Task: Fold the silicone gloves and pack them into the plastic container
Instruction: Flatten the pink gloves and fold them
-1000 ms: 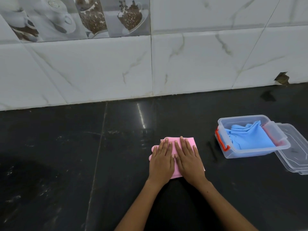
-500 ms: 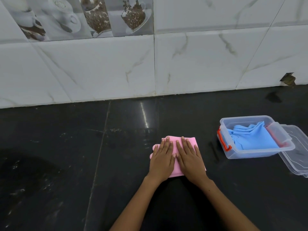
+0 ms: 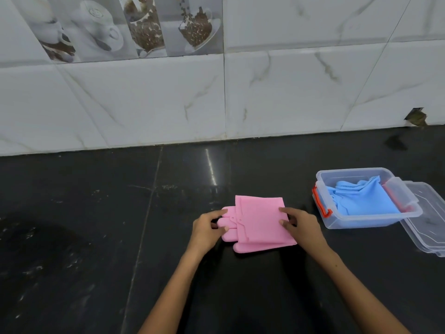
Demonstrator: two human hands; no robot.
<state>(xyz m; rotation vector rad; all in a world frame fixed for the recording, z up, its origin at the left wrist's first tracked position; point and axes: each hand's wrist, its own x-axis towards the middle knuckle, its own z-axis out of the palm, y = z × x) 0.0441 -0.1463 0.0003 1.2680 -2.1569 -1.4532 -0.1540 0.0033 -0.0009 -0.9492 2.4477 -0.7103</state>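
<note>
Gripping has replaced pressing: half a second ago both palms lay flat on the folded pink glove (image 3: 258, 221), and now the left hand (image 3: 207, 227) pinches its finger end while the right hand (image 3: 301, 224) pinches the opposite side, fingers curled on the edge. The flattening looks done, and the fold seems ready to be lifted across. That glove lies on the black counter (image 3: 96, 237), about midway between the tiled wall (image 3: 289, 92) and the near edge. Toward the counter's right side stands the clear box (image 3: 361, 221), a blue glove (image 3: 366, 201) already folded inside it, and its lid (image 3: 431, 220) lies just beyond, touching the box. Between glove and box the counter is bare, so a short sideways carry should meet nothing; only the box's near rim and red latch (image 3: 321, 203) need clearing.
</note>
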